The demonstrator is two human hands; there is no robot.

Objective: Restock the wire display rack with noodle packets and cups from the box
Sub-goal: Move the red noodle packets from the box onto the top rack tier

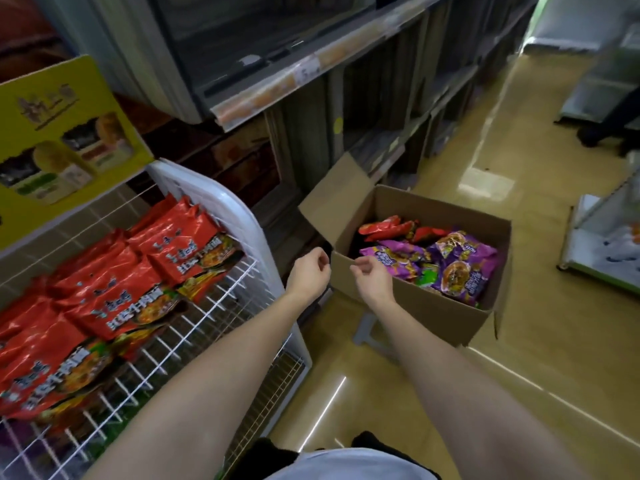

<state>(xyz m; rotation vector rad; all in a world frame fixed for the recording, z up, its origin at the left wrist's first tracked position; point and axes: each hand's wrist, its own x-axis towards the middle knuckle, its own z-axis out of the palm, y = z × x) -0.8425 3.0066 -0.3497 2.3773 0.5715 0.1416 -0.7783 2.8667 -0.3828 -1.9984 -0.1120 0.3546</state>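
- Left hand (309,271) is out in front, between the rack (221,306) and the box (446,306). Fingers loosely curled, nothing in it.
- Right hand (372,277) is just beside the box's near corner. Fingers loosely curled too, holds nothing. Can't tell if it touches the cardboard.
- The 2 hands are near each other but apart.
- Box sits on the floor (519,341) w/ top open, one flap (337,197) up at the back left.
- In the box: purple packs (460,261) on the right, red packs (384,228) at the back left, a bit of green down in the mix.
- Rack is on the left, white wire. Red packs (138,292) lie on it in rows, overlapping.
- Yellow sign (65,133) stands up behind the rack.
- Shelves (311,74) run along behind the box.
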